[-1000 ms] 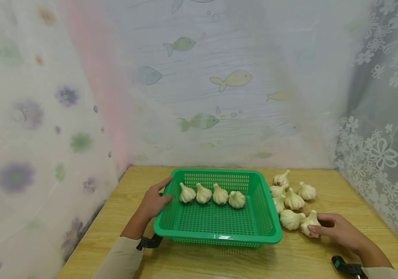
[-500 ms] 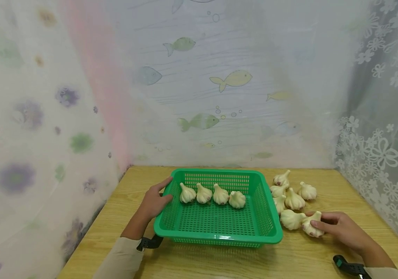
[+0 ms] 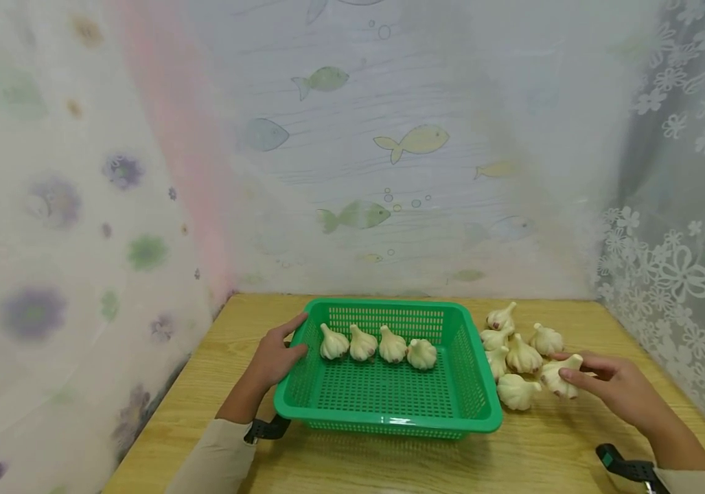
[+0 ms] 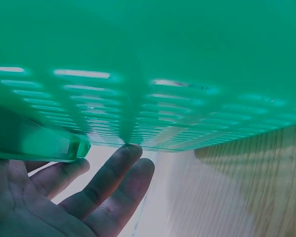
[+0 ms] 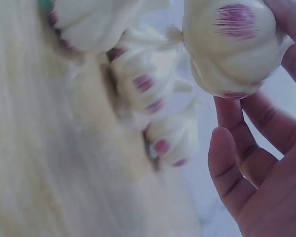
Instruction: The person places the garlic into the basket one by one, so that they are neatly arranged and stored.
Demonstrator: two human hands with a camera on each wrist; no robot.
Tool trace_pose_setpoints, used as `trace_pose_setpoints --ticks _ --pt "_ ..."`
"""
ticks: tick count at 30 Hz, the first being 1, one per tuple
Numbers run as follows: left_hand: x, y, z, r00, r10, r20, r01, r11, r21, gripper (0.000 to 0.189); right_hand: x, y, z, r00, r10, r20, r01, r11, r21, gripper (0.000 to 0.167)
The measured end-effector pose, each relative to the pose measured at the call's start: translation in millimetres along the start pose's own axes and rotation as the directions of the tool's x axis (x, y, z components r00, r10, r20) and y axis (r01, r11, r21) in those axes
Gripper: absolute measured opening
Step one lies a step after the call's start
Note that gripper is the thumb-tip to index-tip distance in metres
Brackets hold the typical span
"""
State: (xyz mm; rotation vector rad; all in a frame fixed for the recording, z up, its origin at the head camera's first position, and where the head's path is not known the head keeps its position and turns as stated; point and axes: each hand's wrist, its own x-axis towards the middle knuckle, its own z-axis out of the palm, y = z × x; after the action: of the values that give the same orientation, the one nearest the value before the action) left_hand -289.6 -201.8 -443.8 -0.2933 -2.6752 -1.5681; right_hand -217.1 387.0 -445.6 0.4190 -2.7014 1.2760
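My right hand (image 3: 619, 387) pinches a garlic bulb (image 3: 562, 377) between thumb and fingers, its stem pointing up. In the right wrist view the garlic bulb (image 5: 234, 47) looks raised off the table, and its base has purple streaks. My left hand (image 3: 276, 357) grips the left rim of a green plastic basket (image 3: 389, 420), the thumb over the rim. From the left wrist view, fingers of the left hand (image 4: 84, 197) lie under the rim against the slotted outer wall. Inside the basket a row of several garlic bulbs (image 3: 392, 345) sits near the back.
Right of the basket, several garlic bulbs (image 3: 522, 355) cluster on the wooden table (image 3: 352, 463). One of them, a garlic bulb (image 3: 515, 392), lies on its side next to the basket wall. Patterned curtains (image 3: 352, 151) enclose the back and sides.
My right hand has picked up the front garlic bulb and moved it slightly up and right, away from the bulb lying on its side. The left hand stays on the basket rim.
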Motion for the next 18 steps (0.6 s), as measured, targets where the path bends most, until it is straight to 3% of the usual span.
trace_pose_setpoints --ticks 10,13,18 --pt "-0.5 0.9 0.0 1.0 -0.004 0.0 0.004 1.0 0.008 0.067 25.1 -26.9 1.5 0.995 -0.095 -0.021 0.095 0.995 -0.001 0.031" --pt "-1.1 0.6 -0.4 1.0 -0.009 0.0 0.009 1.0 0.004 0.067 36.6 -37.0 4.6 0.992 -0.128 -0.01 0.128 0.992 0.001 0.039" --pt "0.1 -1.2 0.0 1.0 -0.004 0.003 0.004 1.0 -0.001 0.067 55.7 -52.0 12.3 0.993 -0.118 -0.004 0.118 0.993 0.008 0.04"
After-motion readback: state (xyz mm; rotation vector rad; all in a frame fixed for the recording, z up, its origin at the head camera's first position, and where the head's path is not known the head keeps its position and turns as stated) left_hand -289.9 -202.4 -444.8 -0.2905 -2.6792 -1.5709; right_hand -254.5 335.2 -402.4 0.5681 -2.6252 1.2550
